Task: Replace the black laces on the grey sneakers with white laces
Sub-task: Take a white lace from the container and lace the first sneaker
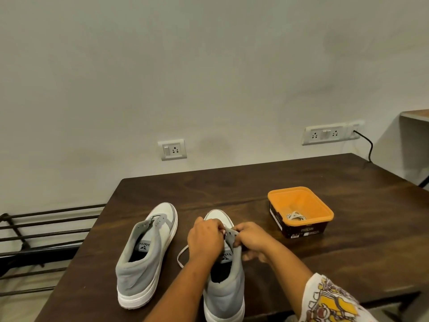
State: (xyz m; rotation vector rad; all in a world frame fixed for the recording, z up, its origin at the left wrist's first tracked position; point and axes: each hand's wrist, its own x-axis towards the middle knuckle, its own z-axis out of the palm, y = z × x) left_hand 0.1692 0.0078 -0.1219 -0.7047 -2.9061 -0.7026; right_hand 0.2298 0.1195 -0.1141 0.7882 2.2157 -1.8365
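While my left fingers (217,227) pinch the white lace (182,254) and right fingers (240,229) grip the sneaker (228,295), a slipping flap risks misthreading the eyelet.

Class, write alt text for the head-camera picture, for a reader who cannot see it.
A person's left hand and right hand thread a white lace through the eyelets of a grey sneaker on a dark table. A second, unlaced sneaker stands to its left; an orange tub at right holds another lace.
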